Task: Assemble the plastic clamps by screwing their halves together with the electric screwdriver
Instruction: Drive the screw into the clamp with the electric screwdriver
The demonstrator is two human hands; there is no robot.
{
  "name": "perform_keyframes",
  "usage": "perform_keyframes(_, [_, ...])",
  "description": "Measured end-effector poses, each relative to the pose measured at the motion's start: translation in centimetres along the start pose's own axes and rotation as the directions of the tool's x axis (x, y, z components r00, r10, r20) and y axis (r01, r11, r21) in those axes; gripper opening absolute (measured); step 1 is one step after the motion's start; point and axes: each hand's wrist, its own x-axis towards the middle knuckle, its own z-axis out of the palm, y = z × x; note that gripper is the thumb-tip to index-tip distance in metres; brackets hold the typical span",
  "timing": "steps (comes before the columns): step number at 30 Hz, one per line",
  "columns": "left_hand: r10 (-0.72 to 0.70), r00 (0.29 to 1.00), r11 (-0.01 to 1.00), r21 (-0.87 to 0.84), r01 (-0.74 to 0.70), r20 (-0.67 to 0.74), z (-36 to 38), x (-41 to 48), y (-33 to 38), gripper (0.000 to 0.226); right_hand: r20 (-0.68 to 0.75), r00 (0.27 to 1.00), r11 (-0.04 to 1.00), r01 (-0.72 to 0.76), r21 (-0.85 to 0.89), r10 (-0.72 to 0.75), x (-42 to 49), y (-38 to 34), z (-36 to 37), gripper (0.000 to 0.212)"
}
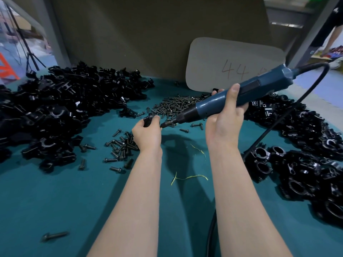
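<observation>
My left hand (146,132) grips a small black plastic clamp (148,120) above the teal table (55,201). My right hand (226,115) is wrapped round the blue electric screwdriver (246,91), which slants down to the left. Its bit (167,124) touches the clamp's right side. A big heap of loose black clamp halves (61,112) lies on the left. Assembled black clamps (304,164) are piled on the right. Dark screws (176,104) are spread behind my hands, and more screws (120,147) lie left of my left wrist.
The screwdriver's black cable (289,110) loops off to the right and over the assembled clamps. A grey card marked "44" (232,67) leans on the cardboard back wall. One stray screw (54,235) lies near the front left, yellow threads (189,177) between my forearms.
</observation>
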Motion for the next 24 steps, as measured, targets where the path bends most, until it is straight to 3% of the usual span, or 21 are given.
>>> perform_keyframes(4, [0.01, 1.0, 1.0, 0.024, -0.01, 0.015, 0.1, -0.2, -0.1, 0.021, 0.006, 0.999, 0.999, 0.037, -0.016, -0.037, 0.0, 0.0, 0.2, 0.05])
perform_keyframes(17, [0.009, 1.0, 1.0, 0.02, -0.008, -0.015, 0.1, -0.1, 0.0, 0.018, 0.033, 0.995, 0.992, 0.092, -0.081, -0.09, -0.3, 0.6, 1.1, 0.033])
perform_keyframes(24, [-0.005, 1.0, 1.0, -0.019, 0.004, -0.026, 0.0, -0.1, 0.1, 0.019, 0.068, 0.991, 0.982, 0.125, -0.143, -0.117, -0.5, 0.8, 1.5, 0.049])
